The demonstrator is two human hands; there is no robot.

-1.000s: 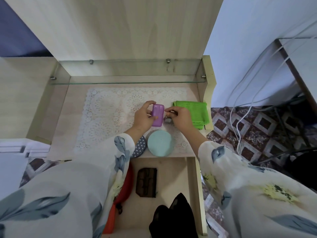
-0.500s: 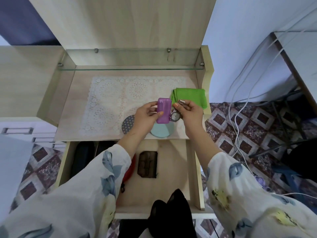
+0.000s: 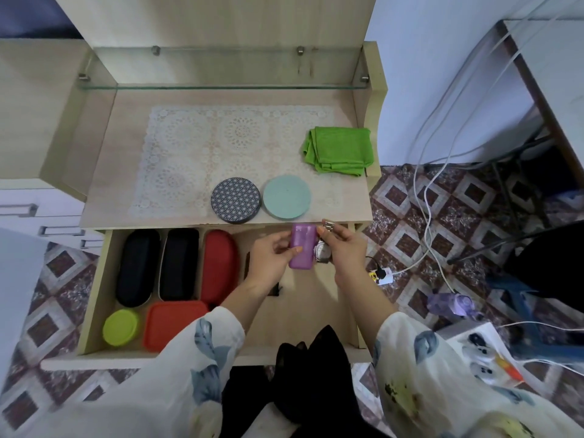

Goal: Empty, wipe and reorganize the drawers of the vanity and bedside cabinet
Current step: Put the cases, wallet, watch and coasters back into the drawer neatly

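Head view: in the open drawer (image 3: 96, 279), black case (image 3: 137, 267), second black case (image 3: 178, 263) and red case (image 3: 219, 263) side by side, lime tub (image 3: 121, 327) and red tub (image 3: 172, 324) nearer. On the vanity top (image 3: 107, 191), lace mat (image 3: 189, 147), patterned disc (image 3: 235, 200), mint disc (image 3: 287, 196), folded green cloth (image 3: 339, 150). Tiled floor (image 3: 407, 216), white cables (image 3: 426, 191) at right. Grips a purple case (image 3: 301, 248) in the left hand (image 3: 271, 260) over the drawer's right part; pinches a silver watch (image 3: 322, 252) in the right hand (image 3: 344, 248), touching the case.

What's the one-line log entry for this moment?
left hand: grips purple plastic case | right hand: pinches silver wristwatch | position: over open wooden drawer | green folded cloth: on vanity top
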